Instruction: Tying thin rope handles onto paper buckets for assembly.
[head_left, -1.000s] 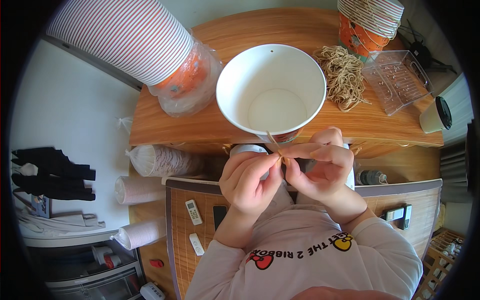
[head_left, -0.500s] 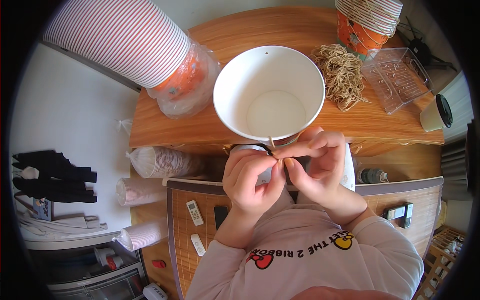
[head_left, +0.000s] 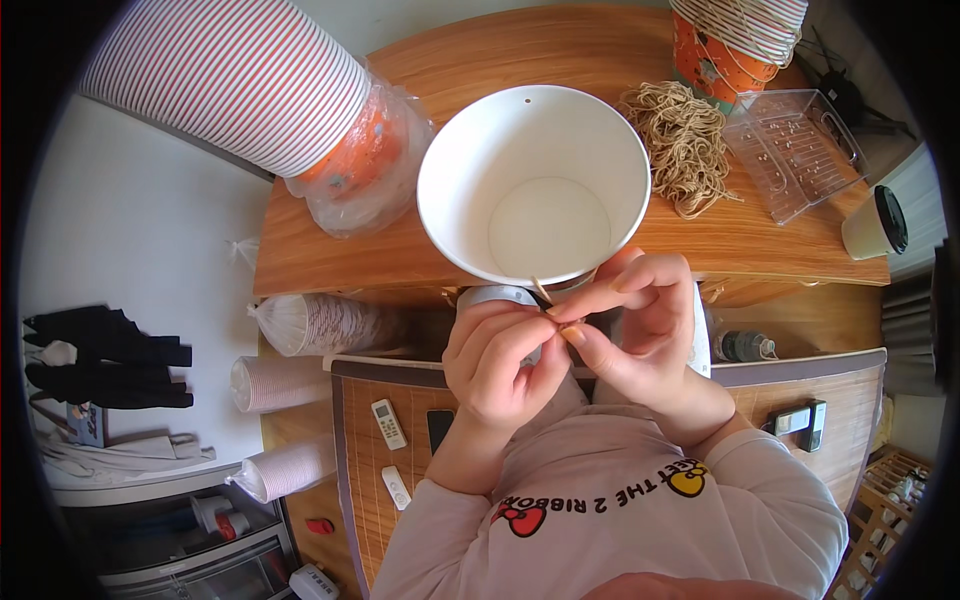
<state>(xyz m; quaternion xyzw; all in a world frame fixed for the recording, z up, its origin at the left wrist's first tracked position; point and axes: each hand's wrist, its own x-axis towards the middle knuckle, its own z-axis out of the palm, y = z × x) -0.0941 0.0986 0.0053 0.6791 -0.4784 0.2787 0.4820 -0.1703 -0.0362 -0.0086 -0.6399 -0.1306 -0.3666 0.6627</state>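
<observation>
Nearest the body, the left hand (head_left: 503,352) and the right hand (head_left: 633,322) meet fingertip to fingertip, both pinched together on a short tan piece of twine (head_left: 541,291) at the near rim of the large white paper cup (head_left: 533,180) (its far rim shows a small punched hole). At two o'clock from the cup lies a loose tan bundle of twine (head_left: 683,143) on the wooden table (head_left: 340,250); at ten o'clock, a bagged stack of striped paper cups (head_left: 250,90).
</observation>
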